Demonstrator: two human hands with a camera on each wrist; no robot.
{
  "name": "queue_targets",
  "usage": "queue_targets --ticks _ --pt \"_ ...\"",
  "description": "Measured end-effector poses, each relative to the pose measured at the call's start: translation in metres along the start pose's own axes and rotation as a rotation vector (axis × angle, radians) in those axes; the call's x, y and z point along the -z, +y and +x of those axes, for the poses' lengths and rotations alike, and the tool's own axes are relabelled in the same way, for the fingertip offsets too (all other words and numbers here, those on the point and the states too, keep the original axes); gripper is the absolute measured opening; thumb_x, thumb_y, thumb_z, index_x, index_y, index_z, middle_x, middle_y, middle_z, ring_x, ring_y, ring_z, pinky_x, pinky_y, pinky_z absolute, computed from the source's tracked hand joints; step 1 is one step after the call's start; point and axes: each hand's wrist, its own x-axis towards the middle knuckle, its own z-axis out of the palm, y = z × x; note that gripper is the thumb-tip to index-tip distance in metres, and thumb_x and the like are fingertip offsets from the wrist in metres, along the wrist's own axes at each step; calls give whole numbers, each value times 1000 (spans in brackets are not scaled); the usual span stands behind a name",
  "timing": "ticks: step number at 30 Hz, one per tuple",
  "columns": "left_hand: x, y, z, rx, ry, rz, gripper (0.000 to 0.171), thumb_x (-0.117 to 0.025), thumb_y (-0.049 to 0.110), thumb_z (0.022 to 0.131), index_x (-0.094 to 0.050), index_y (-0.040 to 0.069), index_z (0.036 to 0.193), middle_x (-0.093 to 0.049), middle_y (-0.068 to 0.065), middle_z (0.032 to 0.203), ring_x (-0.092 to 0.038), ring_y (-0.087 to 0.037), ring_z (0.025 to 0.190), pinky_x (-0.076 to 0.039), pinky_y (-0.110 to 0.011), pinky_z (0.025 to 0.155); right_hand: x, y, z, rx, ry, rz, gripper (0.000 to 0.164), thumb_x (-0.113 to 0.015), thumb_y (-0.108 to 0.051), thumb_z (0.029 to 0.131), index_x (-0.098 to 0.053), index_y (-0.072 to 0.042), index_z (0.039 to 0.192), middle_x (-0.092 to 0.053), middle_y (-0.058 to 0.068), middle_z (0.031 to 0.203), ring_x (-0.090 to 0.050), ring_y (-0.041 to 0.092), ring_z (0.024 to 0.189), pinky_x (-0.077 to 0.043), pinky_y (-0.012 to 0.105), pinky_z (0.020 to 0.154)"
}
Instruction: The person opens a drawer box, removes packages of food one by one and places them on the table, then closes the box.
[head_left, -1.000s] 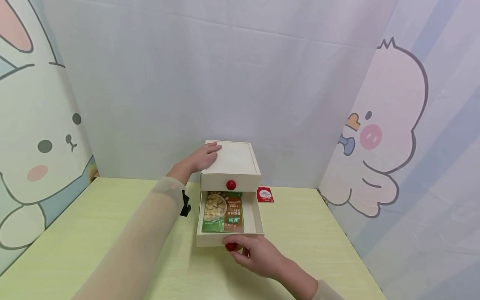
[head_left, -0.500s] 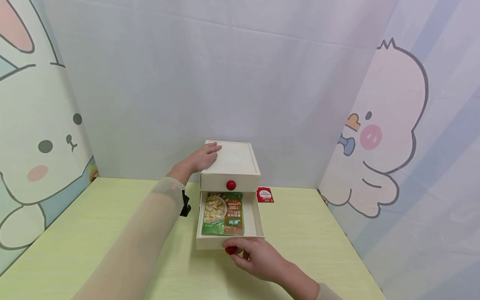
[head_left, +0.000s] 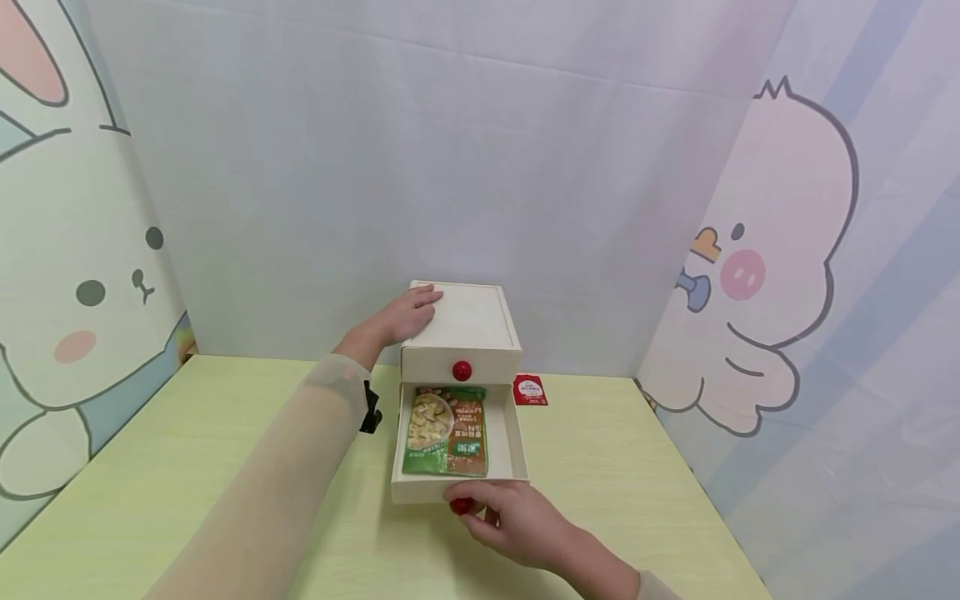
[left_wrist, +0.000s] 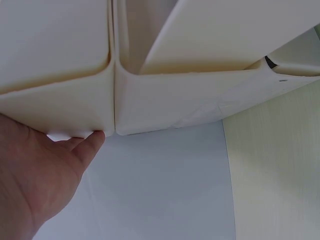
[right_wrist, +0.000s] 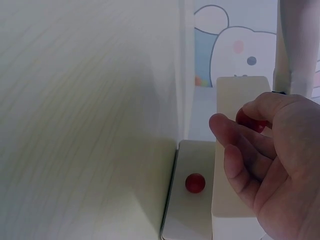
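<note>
A small white two-drawer box [head_left: 476,317] stands on the table near the back curtain. My left hand [head_left: 405,317] rests on the left edge of its top with fingers extended; the left wrist view shows that hand [left_wrist: 45,172] against the box. The lower drawer [head_left: 416,492] is pulled out, and my right hand [head_left: 517,521] pinches its red knob [head_left: 460,506] between thumb and fingers. Inside the drawer lies a green and brown food packet [head_left: 447,429] with Chinese print. Above it, the upper drawer [head_left: 427,365] is closed, with its own red knob [head_left: 462,371].
A small red packet [head_left: 531,389] lies on the pale yellow-green table [head_left: 615,467], just right of the box. Behind stands a plain pale curtain [head_left: 300,183], with cartoon-printed curtains on both sides.
The lower drawer has slid slightly further toward me with my right hand on its knob, and the packet inside came along. My left hand has stayed in place.
</note>
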Motion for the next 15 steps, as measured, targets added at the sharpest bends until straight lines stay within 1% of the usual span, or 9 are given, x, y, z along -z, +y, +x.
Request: queue_targets --ticks 5,9,15 --pt "0 -1 1 1 -1 2 60 -24 31 119 -29 12 175 -12 -14 186 -7 -41 173 -11 -61 139 0 -2 0 -5 -10 0 30 -72 -10 106 -73 -19 134 -81 -5 116 -67 -10 92 -56 9 73" --pt "0 -2 2 -3 -2 8 60 -24 31 118 -29 11 175 -12 -14 186 -7 -41 173 -11 -61 139 0 -2 0 9 -9 -6 31 -71 -9 106 -73 -20 135 -81 -6 117 -69 -10 94 -55 8 74" --pt "1 -3 2 -12 -7 15 61 -24 30 117 -29 11 175 -12 -14 186 -7 -41 173 -11 -61 139 0 -2 0 19 -24 -5 33 -72 -9 106 -71 -18 138 -81 -4 119 -71 -9 97 -56 8 75"
